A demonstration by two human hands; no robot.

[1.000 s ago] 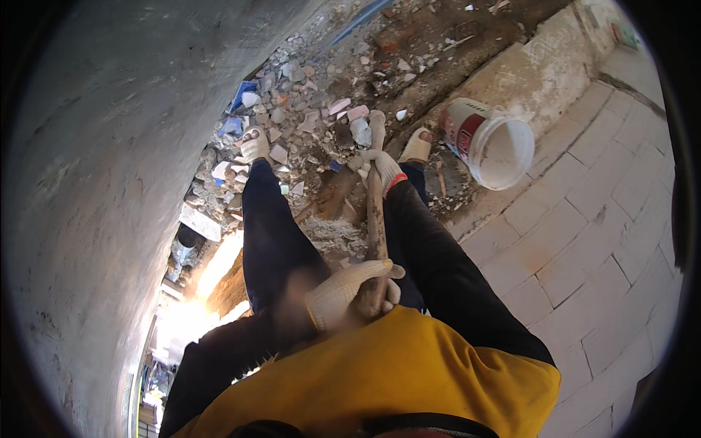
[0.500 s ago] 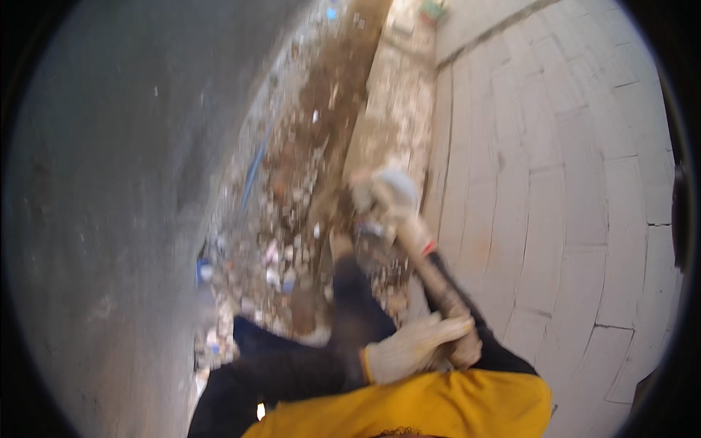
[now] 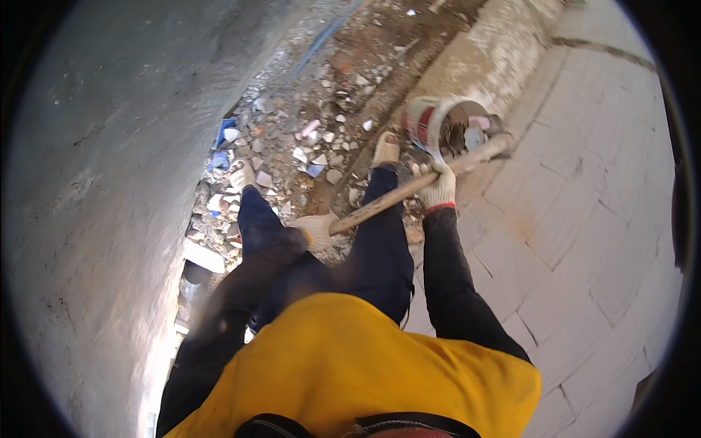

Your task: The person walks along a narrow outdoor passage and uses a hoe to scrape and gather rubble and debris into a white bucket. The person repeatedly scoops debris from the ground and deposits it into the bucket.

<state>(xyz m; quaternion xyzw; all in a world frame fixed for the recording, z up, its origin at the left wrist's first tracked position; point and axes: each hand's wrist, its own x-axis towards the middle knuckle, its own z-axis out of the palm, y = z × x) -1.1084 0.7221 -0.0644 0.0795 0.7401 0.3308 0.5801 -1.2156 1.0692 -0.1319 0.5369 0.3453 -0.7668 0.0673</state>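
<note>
Concrete wall (image 3: 95,182), grey, rough and curved by the lens, fills the left side of the scene. Pale paving blocks (image 3: 584,241) with dark joints spread over the right, edged far off by a coarse stone kerb (image 3: 496,51). Between them runs a trench of brown earth strewn with broken tile rubble (image 3: 307,139) in white, pink and blue shards. At the near edge, the person's yellow top and dark trousers hide much of the ground. A white plastic bucket with a red band (image 3: 438,124) stands tilted at the trench's right rim, holding debris. A long wooden tool handle (image 3: 387,201) slants from lower left up to the bucket's mouth; its working end there is blurred and hard to make out. The right hand (image 3: 437,186), in a white knit glove with a red cuff, has its fingers curled tight round the handle's far part. The left hand (image 3: 315,231), gloved likewise, is closed over the near end.
</note>
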